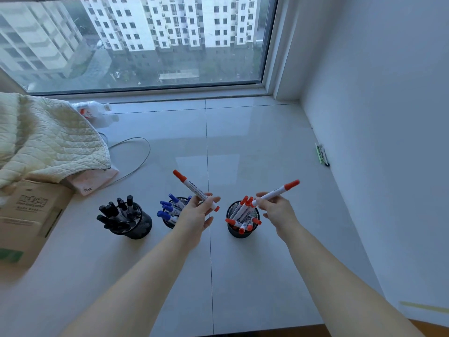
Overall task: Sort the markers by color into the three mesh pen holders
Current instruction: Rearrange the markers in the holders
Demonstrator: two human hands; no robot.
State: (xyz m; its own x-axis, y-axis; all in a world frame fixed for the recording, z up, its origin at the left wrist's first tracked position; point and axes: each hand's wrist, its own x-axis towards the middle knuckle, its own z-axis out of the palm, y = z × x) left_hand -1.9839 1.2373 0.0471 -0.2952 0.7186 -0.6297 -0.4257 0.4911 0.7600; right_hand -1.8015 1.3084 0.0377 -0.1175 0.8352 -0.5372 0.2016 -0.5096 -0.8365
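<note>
The left hand (198, 212) pinches one red marker (195, 190) above the blue holder (173, 216), half hidden behind it; the right hand (275, 210) pinches another red marker (277, 192) over the red holder (243, 221). The black holder (126, 221) stands leftmost on the pale tiled counter (255, 147) below a window (145, 42).

black, blue, red-capped markers (243, 216)
</note>
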